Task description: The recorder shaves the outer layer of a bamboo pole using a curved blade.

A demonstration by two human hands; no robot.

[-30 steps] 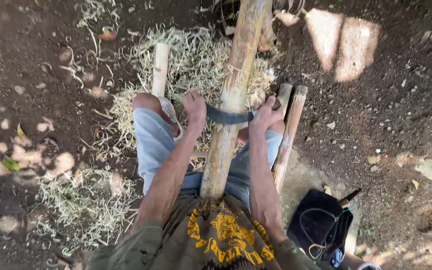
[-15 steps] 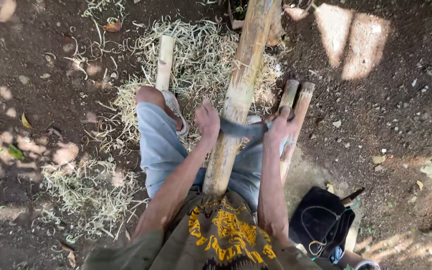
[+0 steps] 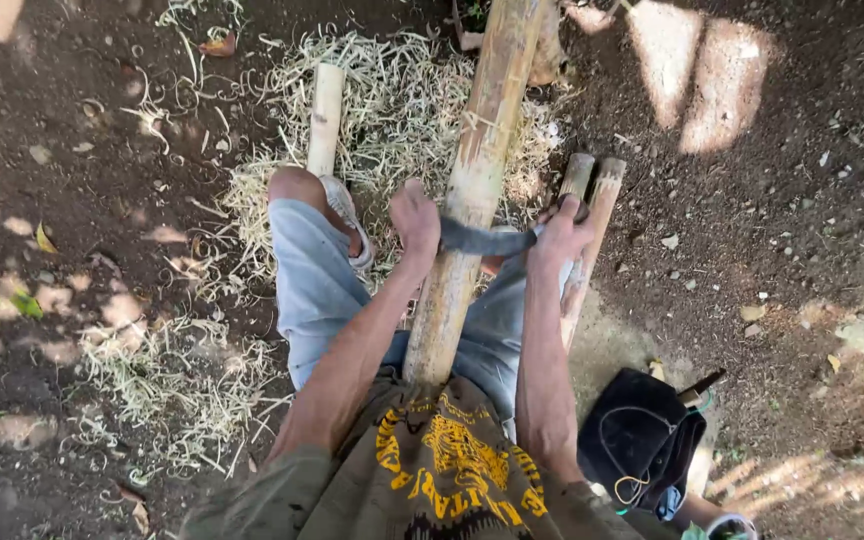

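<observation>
A long bamboo pole [image 3: 474, 190] slants from the seated person's lap across shaving-strewn ground [image 3: 102, 200] as the left hand [image 3: 416, 218] and right hand [image 3: 564, 232], both closed tight around a curved drawknife [image 3: 487, 240], should pull evenly, blade shallow.

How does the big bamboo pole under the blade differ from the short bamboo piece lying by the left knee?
The big bamboo pole is long and thick; the short bamboo piece is thinner. The pole leans against the person's body, with a curved blade held across it by the left hand and right hand; the short piece lies untouched on shavings. Both are pale bamboo.
</observation>
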